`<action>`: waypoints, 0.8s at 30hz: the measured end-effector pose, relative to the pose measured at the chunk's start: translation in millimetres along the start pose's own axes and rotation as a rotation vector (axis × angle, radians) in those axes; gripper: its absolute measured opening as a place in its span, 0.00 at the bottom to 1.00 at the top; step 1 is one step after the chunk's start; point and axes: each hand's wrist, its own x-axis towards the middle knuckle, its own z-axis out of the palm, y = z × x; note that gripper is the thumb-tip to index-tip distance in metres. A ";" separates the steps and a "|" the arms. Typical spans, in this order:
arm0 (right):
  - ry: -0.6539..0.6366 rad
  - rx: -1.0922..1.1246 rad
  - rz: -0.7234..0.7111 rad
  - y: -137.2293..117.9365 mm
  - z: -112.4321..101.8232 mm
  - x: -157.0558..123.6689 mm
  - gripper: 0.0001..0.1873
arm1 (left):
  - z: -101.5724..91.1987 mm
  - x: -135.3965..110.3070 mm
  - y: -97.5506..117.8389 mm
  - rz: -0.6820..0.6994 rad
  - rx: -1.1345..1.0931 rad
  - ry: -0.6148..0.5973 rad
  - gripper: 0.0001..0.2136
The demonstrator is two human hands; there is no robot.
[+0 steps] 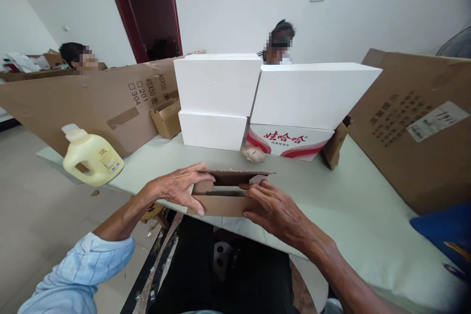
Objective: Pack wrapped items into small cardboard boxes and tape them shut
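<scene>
A small brown cardboard box (221, 206) stands at the table's near edge, its top open and its back flap raised. My left hand (182, 187) grips the box's left end, thumb on the front wall and fingers behind at the flap. At the right end, my right hand (270, 206) holds the box, with fingers over the opening by a pale side flap and the thumb on the front wall. The inside of the box shows only as a narrow dark gap; its contents are hard to make out.
White boxes (217, 86) are stacked behind, above a red-and-white printed carton (290, 141). A crumpled clear plastic bundle (253, 153) lies before them. A yellow jug (91, 157) stands left. Large cardboard panels (415, 127) flank the table (331, 216). Two people sit beyond.
</scene>
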 end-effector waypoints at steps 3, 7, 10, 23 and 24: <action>-0.061 -0.108 -0.046 7.1 -3.6 3.7 0.19 | -7.3 1.4 -5.2 0.014 -0.008 -0.065 0.49; -0.002 -0.151 -0.105 12.7 0.7 1.7 0.26 | -15.2 -2.6 -9.9 0.019 -0.064 -0.096 0.53; 0.094 -0.091 -0.089 13.6 5.1 -2.8 0.30 | -18.1 -4.5 -13.1 0.041 -0.126 -0.089 0.53; 0.421 0.114 0.174 35.9 23.0 -33.1 0.35 | -8.5 -12.3 -18.1 -0.012 -0.245 0.041 0.49; 0.459 0.150 0.203 34.8 26.0 -33.8 0.34 | -4.6 -13.3 -18.2 -0.005 -0.264 0.083 0.48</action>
